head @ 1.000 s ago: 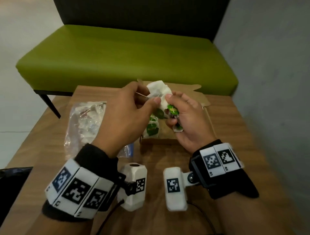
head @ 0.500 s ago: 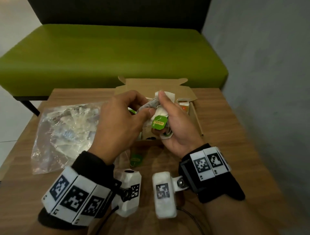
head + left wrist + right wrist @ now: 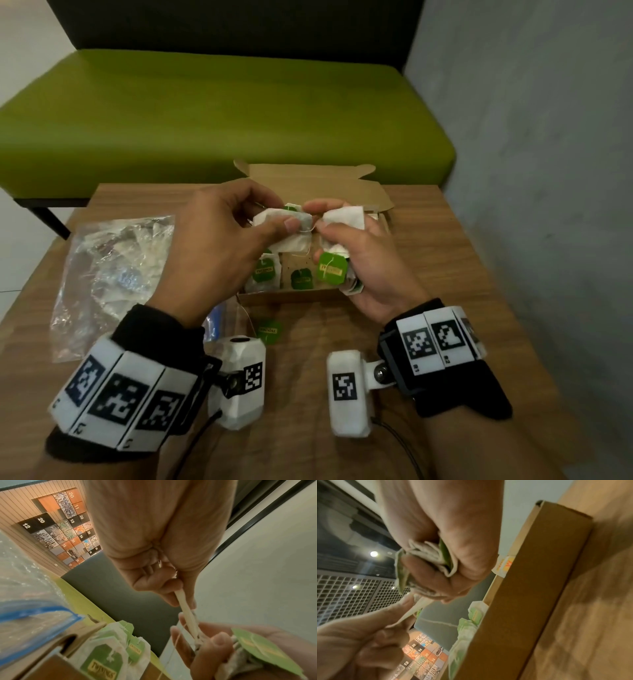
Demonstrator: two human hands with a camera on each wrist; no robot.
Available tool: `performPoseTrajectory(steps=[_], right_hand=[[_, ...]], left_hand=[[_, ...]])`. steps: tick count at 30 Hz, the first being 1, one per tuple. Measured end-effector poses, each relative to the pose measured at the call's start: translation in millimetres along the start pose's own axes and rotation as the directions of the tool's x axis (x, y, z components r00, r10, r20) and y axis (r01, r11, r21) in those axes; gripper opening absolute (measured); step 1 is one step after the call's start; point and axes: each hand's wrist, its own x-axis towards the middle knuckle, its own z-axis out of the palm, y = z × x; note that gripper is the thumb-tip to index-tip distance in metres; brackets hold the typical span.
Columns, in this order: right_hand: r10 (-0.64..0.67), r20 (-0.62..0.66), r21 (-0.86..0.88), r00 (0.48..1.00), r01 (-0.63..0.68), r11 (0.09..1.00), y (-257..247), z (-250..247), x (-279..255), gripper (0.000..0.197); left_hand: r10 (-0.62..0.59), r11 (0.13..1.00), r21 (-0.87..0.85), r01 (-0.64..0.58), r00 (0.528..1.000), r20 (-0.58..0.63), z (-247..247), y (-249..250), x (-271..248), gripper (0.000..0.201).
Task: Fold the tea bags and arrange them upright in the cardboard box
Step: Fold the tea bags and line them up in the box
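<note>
Wooden table (image 3: 445, 281), box (image 3: 308, 178) at its far edge: left hand (image 3: 219, 246) now pinches one tea bag (image 3: 284, 222) pulled sideways off the bunch (image 3: 342, 219) the right hand (image 3: 370, 263) clutches (folding comes next, I judge).

Open brown cardboard box (image 3: 371, 195) lay on the wooden table, lid flap raised at the far side. Inside, white tea bags with green tags (image 3: 264, 270) stood at the near-left corner; another green tag (image 3: 301, 278) lay on the box floor. Above the box, one white tea bag (image 3: 286, 228) was pinched at its edge, joined by a thin string to a bunch of bags (image 3: 342, 219) with a bright green tag (image 3: 331, 269). A loose green tag (image 3: 269, 331) rested on the table before the box.
</note>
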Motion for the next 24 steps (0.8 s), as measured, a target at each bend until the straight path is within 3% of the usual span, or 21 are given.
performPoseTrajectory(steps=[3,6,9,13,16,18,20,24], right_hand=[[0.008,0.063,-0.091,0.998,-0.002,0.996,6.3,4.2,-0.9,0.024],[-0.02,-0.009,-0.161,1.0,0.019,0.987,10.8,5.9,0.4,0.01],[-0.028,-0.069,-0.033,0.997,0.026,0.999,11.1,6.4,-0.1,0.012],[-0.034,-0.054,0.065,0.998,0.038,0.997,9.6,9.9,-1.0,0.031],[-0.038,-0.053,-0.128,0.998,0.031,0.991,11.5,8.0,-1.2,0.018],[-0.064,-0.065,-0.335,0.996,0.038,0.941,12.6,5.3,-3.2,0.007],[-0.095,-0.112,-0.417,0.989,0.04,0.908,13.0,1.4,-3.8,0.012],[-0.088,-0.253,-0.236,0.963,0.027,0.971,3.3,-7.3,-3.3,0.014]], left_hand=[[0.015,1.0,-0.008,-0.015,1.0,-0.008,-1.0,-1.3,0.5,0.022],[-0.025,0.995,-0.1,0.02,0.999,-0.047,-1.5,-2.9,1.8,0.025],[-0.09,0.968,-0.24,0.077,0.995,-0.046,-4.1,-2.1,2.9,0.018],[-0.082,0.971,-0.221,0.088,0.996,0.034,-4.0,-4.3,2.8,0.002],[-0.063,0.964,-0.261,0.05,0.997,-0.043,-3.8,-3.0,3.2,0.009],[-0.028,0.97,-0.242,-0.002,0.992,-0.123,-6.1,-1.4,4.0,0.01],[0.01,0.982,-0.18,-0.049,0.977,-0.213,-9.3,-2.5,5.2,0.011],[0.046,0.998,0.046,-0.035,0.969,-0.242,-12.1,-5.1,6.3,0.004]])
